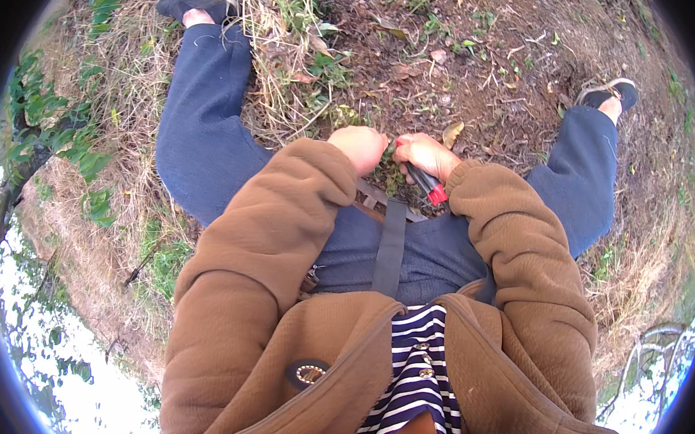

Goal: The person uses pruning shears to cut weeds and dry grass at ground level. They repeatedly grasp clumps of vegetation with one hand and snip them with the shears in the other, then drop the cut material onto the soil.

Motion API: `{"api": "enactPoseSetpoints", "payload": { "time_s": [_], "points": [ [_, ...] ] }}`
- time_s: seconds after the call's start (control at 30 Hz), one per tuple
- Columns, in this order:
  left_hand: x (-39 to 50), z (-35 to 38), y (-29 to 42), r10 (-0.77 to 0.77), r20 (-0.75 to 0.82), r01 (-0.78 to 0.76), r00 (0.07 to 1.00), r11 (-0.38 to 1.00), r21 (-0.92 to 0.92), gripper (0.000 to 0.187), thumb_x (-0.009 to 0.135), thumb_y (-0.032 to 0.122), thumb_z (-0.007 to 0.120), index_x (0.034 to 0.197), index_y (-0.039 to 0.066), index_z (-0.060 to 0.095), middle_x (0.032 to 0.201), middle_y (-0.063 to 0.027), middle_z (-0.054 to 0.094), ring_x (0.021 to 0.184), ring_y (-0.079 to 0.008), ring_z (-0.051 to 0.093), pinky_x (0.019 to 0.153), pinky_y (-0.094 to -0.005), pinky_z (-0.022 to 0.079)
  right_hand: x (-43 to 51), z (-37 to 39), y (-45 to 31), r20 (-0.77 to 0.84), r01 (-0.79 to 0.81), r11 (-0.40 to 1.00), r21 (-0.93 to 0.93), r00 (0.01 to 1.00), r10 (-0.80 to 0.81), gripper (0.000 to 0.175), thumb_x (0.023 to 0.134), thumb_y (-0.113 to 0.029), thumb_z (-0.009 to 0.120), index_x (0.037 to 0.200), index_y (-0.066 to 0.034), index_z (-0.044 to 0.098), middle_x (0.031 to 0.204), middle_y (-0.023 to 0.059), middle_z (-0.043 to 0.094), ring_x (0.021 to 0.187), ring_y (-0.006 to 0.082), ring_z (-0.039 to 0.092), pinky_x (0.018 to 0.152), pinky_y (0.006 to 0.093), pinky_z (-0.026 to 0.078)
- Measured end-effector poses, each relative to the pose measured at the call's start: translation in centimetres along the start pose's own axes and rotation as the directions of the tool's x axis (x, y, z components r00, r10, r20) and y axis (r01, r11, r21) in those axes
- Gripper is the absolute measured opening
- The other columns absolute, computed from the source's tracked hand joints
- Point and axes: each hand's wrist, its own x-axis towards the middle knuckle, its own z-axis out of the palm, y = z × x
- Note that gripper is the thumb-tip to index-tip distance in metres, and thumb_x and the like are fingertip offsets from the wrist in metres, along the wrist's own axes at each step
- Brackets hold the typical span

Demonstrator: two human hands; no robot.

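Note:
My right hand point(426, 156) is closed around a black and red tool handle point(429, 185), its red butt end pointing back towards my lap. The tool's working end is hidden, so its kind cannot be told. Close beside it, my left hand point(360, 148) is curled with its fingertips turned away from view. Whether it pinches anything cannot be seen. Both hands are low over the ground between my spread legs. Small green weeds point(392, 175) show in the gap below them, and a dry yellowish leaf point(452, 134) stands just beyond my right hand.
Brown soil with leaf litter point(478, 76) stretches ahead, with dry grass point(283, 90) to its left. A grey webbing strap point(390, 249) hangs over my lap. My shoes point(196, 6) are planted wide apart. Leafy branches point(63, 125) stand at the far left.

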Motion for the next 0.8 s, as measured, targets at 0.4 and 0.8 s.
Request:
{"api": "enactPoseSetpoints", "payload": {
  "time_s": [0.4, 0.8],
  "points": [
    [-11.6, -9.4, -5.6, -0.348, -0.611, 0.216, 0.711, 0.935, -0.282, 0.033, 0.097, 0.036, 0.055, 0.113, 0.010, 0.068, 0.072, -0.0137, 0.065, 0.066, -0.0250, 0.064, 0.063, -0.0359, 0.049, -10.7, 2.7, -4.4, -0.246, 0.346, 0.865, 0.364, 0.931, -0.269, 0.019, 0.087, -0.011, 0.054, 0.106, -0.0085, 0.050, 0.087, 0.0059, 0.064, 0.078, 0.0177, 0.065, 0.068, 0.0349, 0.054],
    [-9.8, -5.1, -0.9, -0.335, -0.662, 0.015, 0.670, 0.899, -0.439, 0.051, 0.087, -0.001, 0.053, 0.135, 0.016, 0.049, 0.108, -0.0201, 0.065, 0.096, -0.0384, 0.064, 0.084, -0.0420, 0.051, -9.1, 2.6, -6.5, -0.043, 0.296, 0.801, 0.520, 0.946, -0.322, 0.030, 0.090, -0.017, 0.056, 0.117, -0.0053, 0.052, 0.096, 0.0123, 0.068, 0.087, 0.0255, 0.069, 0.074, 0.0367, 0.056]
  ]
}}
